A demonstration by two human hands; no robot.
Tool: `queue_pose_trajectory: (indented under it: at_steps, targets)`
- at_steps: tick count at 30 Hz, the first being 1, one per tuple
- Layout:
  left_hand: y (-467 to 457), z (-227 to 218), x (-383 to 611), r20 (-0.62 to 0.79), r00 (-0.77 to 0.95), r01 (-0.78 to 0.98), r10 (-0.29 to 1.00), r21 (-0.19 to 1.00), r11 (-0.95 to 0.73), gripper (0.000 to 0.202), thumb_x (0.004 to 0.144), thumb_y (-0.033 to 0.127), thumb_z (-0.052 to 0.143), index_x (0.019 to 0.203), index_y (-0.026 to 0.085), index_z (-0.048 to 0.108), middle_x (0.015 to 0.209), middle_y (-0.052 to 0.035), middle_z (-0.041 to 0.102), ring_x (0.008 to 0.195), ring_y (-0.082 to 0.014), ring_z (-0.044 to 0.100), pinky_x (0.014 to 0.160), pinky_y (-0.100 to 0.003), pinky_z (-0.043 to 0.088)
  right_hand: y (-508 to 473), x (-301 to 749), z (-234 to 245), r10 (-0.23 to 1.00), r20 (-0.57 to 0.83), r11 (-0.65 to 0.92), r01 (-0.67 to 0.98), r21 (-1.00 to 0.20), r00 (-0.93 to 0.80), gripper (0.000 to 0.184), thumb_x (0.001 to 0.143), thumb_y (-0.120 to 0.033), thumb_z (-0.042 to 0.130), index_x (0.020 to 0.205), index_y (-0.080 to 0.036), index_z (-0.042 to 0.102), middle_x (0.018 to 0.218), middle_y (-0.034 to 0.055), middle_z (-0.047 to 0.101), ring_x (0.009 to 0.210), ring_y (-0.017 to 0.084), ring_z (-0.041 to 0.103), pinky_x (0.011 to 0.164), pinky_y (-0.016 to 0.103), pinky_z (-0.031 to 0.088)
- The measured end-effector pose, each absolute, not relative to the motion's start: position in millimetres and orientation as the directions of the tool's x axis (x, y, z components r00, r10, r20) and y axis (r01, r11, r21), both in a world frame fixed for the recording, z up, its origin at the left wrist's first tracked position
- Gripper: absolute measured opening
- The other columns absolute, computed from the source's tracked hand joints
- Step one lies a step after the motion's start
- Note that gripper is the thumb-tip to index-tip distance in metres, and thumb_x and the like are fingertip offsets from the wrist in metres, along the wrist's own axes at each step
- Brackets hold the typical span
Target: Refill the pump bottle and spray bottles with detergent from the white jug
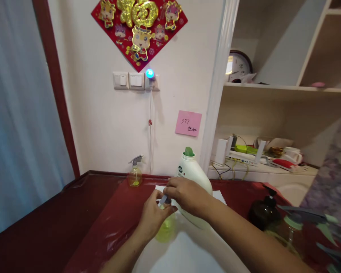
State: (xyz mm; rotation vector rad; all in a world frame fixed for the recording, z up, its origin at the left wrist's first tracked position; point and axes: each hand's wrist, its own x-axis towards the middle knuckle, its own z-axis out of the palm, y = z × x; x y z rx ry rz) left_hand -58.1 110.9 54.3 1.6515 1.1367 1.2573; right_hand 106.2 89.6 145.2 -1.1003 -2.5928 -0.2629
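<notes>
A small yellow-green spray bottle [165,229] stands upright on a white sheet [184,258]. My left hand [150,214] closes round its neck, thumb and fingers on either side. From the right, my right hand [187,195] grips the grey spray head [165,198] at the top; the fingers partly cover it, so I cannot tell how tightly it sits on the neck. Just behind my right hand is a large pale green jug [194,170] with a green piece in its mouth, its lower part half hidden by my forearm.
Another small spray bottle [135,176] stands by the wall on the dark red table [59,220]. A dark pump bottle [264,210] and a larger spray bottle [294,229] are at the right. Shelves with a white router [241,156] lie behind; a blue curtain [22,113] hangs left.
</notes>
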Motion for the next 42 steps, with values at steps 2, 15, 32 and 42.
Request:
queue_pose_trajectory:
  at_steps: [2, 15, 32, 42]
  targets:
    - [113, 54, -60, 0.325, 0.16, 0.188, 0.932, 0.917, -0.352, 0.03, 0.065, 0.034, 0.082, 0.081, 0.02, 0.062, 0.083, -0.002, 0.066, 0.083, -0.0241, 0.059, 0.077, -0.033, 0.044, 90, 106, 147, 0.666, 0.345, 0.688, 0.724, 0.059, -0.661, 0.012, 0.095, -0.021, 0.065, 0.1, -0.021, 0.076, 0.096, 0.0051, 0.07, 0.09, 0.02, 0.062, 0.074, 0.029, 0.043]
    - [114, 55, -63, 0.318, 0.257, 0.135, 0.912, 0.923, -0.36, 0.042, 0.072, 0.039, 0.083, 0.104, 0.02, 0.063, 0.102, -0.0052, 0.07, 0.097, -0.026, 0.064, 0.086, -0.035, 0.048, 89, 106, 149, 0.677, 0.342, 0.657, 0.745, 0.118, -0.651, 0.015, 0.096, -0.027, 0.065, 0.105, -0.021, 0.075, 0.096, 0.0039, 0.07, 0.089, 0.019, 0.062, 0.069, 0.029, 0.039]
    - [126, 43, -78, 0.274, 0.449, 0.036, 0.851, 0.946, -0.323, 0.05, 0.081, 0.052, 0.074, 0.117, 0.018, 0.068, 0.117, -0.0115, 0.071, 0.112, -0.0309, 0.061, 0.099, -0.041, 0.047, 86, 111, 135, 0.64, 0.558, 0.664, 0.745, -0.055, -0.529, 0.025, 0.092, -0.018, 0.067, 0.116, -0.02, 0.071, 0.12, 0.0124, 0.069, 0.116, 0.029, 0.06, 0.101, 0.048, 0.044]
    - [128, 6, -101, 0.132, 0.485, 0.06, 0.865, 0.981, -0.183, 0.081, 0.069, 0.053, 0.087, 0.138, 0.026, 0.053, 0.146, -0.0142, 0.059, 0.122, -0.0377, 0.064, 0.098, -0.043, 0.057, 25, 98, 23, 0.884, 0.467, 0.347, 0.635, -0.69, 0.023, 0.054, 0.08, -0.015, 0.072, 0.131, -0.013, 0.056, 0.126, 0.0153, 0.063, 0.119, 0.03, 0.06, 0.102, 0.046, 0.05]
